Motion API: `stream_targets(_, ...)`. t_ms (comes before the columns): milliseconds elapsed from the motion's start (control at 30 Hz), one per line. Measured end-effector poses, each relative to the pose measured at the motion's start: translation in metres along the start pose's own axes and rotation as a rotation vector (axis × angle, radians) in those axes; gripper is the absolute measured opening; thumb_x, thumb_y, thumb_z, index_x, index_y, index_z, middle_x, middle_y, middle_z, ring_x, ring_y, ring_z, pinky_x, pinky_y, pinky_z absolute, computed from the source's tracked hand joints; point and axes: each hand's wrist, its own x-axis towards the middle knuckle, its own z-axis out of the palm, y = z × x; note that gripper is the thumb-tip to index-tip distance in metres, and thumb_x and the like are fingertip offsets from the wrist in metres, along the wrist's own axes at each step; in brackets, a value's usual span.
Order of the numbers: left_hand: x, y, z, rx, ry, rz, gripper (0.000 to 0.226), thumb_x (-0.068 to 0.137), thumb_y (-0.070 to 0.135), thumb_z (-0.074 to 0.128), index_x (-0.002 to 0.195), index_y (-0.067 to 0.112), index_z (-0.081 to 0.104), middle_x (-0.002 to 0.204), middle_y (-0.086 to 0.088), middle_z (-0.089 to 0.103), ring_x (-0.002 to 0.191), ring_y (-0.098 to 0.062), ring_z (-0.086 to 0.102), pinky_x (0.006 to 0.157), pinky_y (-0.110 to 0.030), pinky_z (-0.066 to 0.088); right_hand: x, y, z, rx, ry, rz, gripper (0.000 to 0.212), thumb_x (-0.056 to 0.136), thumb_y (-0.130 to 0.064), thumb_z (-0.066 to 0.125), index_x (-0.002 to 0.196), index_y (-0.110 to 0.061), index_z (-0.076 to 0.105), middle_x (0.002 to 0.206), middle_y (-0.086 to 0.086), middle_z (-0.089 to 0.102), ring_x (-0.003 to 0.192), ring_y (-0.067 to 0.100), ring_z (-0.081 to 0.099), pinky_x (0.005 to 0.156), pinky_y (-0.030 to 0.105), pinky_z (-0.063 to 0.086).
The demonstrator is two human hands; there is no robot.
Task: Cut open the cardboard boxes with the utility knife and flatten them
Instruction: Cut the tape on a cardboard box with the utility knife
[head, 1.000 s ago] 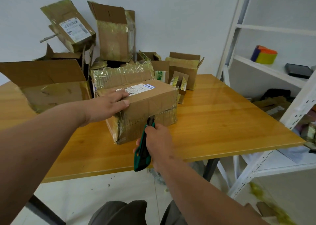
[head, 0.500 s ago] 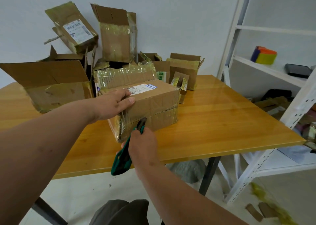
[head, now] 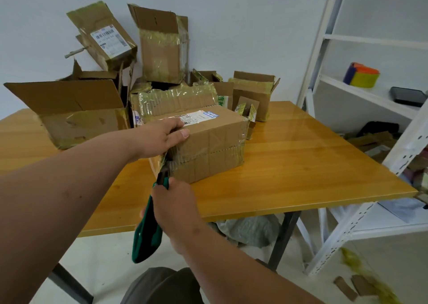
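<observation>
A taped brown cardboard box (head: 208, 146) with a white shipping label lies on the wooden table (head: 312, 165), near the front edge. My left hand (head: 162, 137) presses on its top left corner, thumb over the front face. My right hand (head: 176, 206) grips a green utility knife (head: 148, 229); the knife's tip sits at the box's lower left front corner, on the taped seam. The blade itself is hidden against the box.
Several opened, taped cardboard boxes (head: 76, 111) are piled at the back of the table against the wall. A white metal shelf rack (head: 370, 90) stands to the right. Cardboard scraps (head: 347, 287) and a grey bag (head: 250, 229) lie on the floor.
My right hand has drawn the knife leftward along the box's front seam, from mid-face to the left corner. The left hand's grip on the box top has shifted slightly.
</observation>
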Motion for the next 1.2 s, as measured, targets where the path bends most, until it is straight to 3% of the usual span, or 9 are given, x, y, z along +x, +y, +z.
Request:
stream_targets(100, -0.001, -0.008, -0.011, -0.193, 0.015, -0.035, 0.049, 0.097, 0.055, 0.040, 0.138, 0.032, 0.050, 0.142, 0.007, 0.045, 0.127, -0.016, 0.040, 0.105, -0.033, 0.031, -0.001, 0.004, -0.021, 0.069, -0.037, -0.018, 0.009, 0.097, -0.012, 0.048, 0.092, -0.014, 0.056, 0.083, 0.015, 0.065, 0.069, 0.021, 0.064, 0.078, 0.046, 0.057)
stream_targets(200, -0.001, -0.021, -0.019, -0.368, 0.059, -0.057, 0.028, 0.100, 0.038, 0.048, 0.123, 0.036, 0.062, 0.141, 0.013, 0.047, 0.126, -0.013, 0.043, 0.103, -0.030, 0.034, -0.003, 0.010, -0.050, 0.050, -0.038, -0.083, 0.012, 0.099, -0.013, 0.050, 0.097, -0.022, 0.057, 0.081, 0.010, 0.062, 0.067, 0.017, 0.061, 0.077, 0.047, 0.059)
stream_targets(300, 0.001, -0.026, -0.015, -0.369, 0.091, -0.062, 0.025, 0.098, 0.012, 0.053, 0.120, 0.020, 0.061, 0.137, -0.003, 0.053, 0.102, -0.015, 0.054, 0.080, -0.025, 0.042, -0.002, 0.022, -0.069, -0.180, 0.017, -0.231, 0.012, 0.100, -0.020, 0.049, 0.106, -0.027, 0.056, 0.084, 0.008, 0.062, 0.068, 0.018, 0.061, 0.062, 0.037, 0.059)
stream_targets(400, 0.001, -0.026, -0.014, -0.291, 0.106, -0.034, 0.025, 0.097, 0.023, 0.056, 0.121, 0.026, 0.062, 0.144, 0.002, 0.047, 0.116, -0.016, 0.051, 0.093, -0.028, 0.041, -0.005, 0.032, -0.071, -0.491, 0.061, -0.419, 0.022, 0.101, -0.030, 0.046, 0.122, -0.026, 0.053, 0.088, -0.002, 0.062, 0.076, 0.015, 0.062, 0.065, 0.034, 0.057)
stream_targets(533, -0.008, -0.023, -0.023, -0.193, 0.047, -0.049, 0.048, 0.094, 0.050, 0.050, 0.137, 0.030, 0.054, 0.155, 0.014, 0.029, 0.142, -0.015, 0.026, 0.115, -0.036, 0.019, -0.007, 0.028, -0.062, -0.702, 0.137, -0.558, 0.034, 0.104, -0.035, 0.042, 0.137, -0.027, 0.043, 0.102, -0.006, 0.064, 0.083, 0.013, 0.064, 0.070, 0.030, 0.059)
stream_targets(733, -0.015, -0.024, -0.027, -0.207, -0.012, -0.064, 0.042, 0.098, 0.047, 0.043, 0.139, 0.039, 0.050, 0.157, 0.016, 0.024, 0.145, -0.011, 0.018, 0.116, -0.035, 0.014, 0.002, 0.006, -0.054, -0.837, 0.206, -0.644, 0.037, 0.104, -0.033, 0.040, 0.140, -0.026, 0.040, 0.103, 0.001, 0.070, 0.080, 0.020, 0.067, 0.066, 0.042, 0.059)
stream_targets(933, -0.017, -0.020, -0.024, -0.186, -0.046, -0.048, 0.060, 0.086, 0.058, 0.054, 0.142, 0.040, 0.045, 0.157, 0.018, 0.022, 0.146, -0.012, 0.018, 0.117, -0.038, 0.016, 0.005, 0.009, -0.054, -0.884, 0.308, -0.657, 0.037, 0.103, -0.030, 0.040, 0.139, -0.024, 0.043, 0.091, -0.002, 0.069, 0.067, 0.015, 0.062, 0.056, 0.033, 0.054)
stream_targets(1067, -0.016, -0.022, -0.025, -0.196, -0.057, -0.045, 0.062, 0.083, 0.055, 0.058, 0.142, 0.040, 0.045, 0.158, 0.018, 0.022, 0.146, -0.012, 0.017, 0.116, -0.038, 0.015, 0.007, 0.011, -0.055, -0.904, 0.305, -0.715, 0.038, 0.101, -0.030, 0.042, 0.138, -0.022, 0.047, 0.088, -0.002, 0.070, 0.060, 0.011, 0.056, 0.046, 0.023, 0.040)
stream_targets(1200, -0.016, -0.024, -0.027, -0.201, -0.064, -0.064, 0.071, 0.077, 0.067, 0.046, 0.143, 0.039, 0.044, 0.157, 0.019, 0.023, 0.146, -0.013, 0.019, 0.119, -0.042, 0.015, 0.007, 0.009, -0.052, -0.909, 0.283, -0.702, 0.041, 0.103, -0.030, 0.041, 0.143, -0.022, 0.043, 0.093, -0.001, 0.071, 0.066, 0.013, 0.061, 0.052, 0.028, 0.050)
